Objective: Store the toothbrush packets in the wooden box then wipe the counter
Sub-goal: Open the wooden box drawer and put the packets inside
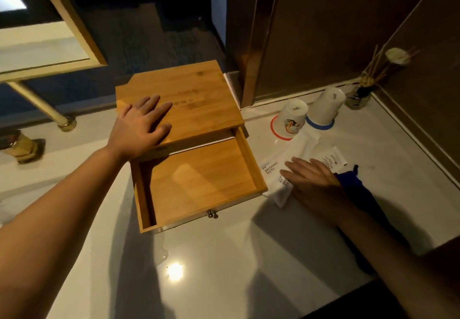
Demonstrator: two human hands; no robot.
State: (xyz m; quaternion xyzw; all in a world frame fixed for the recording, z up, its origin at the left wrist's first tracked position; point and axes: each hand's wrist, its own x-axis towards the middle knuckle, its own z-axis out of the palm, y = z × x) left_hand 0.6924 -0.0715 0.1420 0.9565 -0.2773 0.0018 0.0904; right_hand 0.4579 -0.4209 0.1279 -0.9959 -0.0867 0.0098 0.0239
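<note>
Bare forearms reach across the counter (211, 256). The left hand (139, 129) lies flat, fingers spread, steadying the wooden box (179, 89); its drawer (199, 181) is pulled out and looks empty. The right hand (316, 184) rests open on the toothbrush packets (273, 169), gripping nothing. Storing is in hand: next, pinch and lift them leftward. A blue cloth (358, 189) waits under that wrist.
</note>
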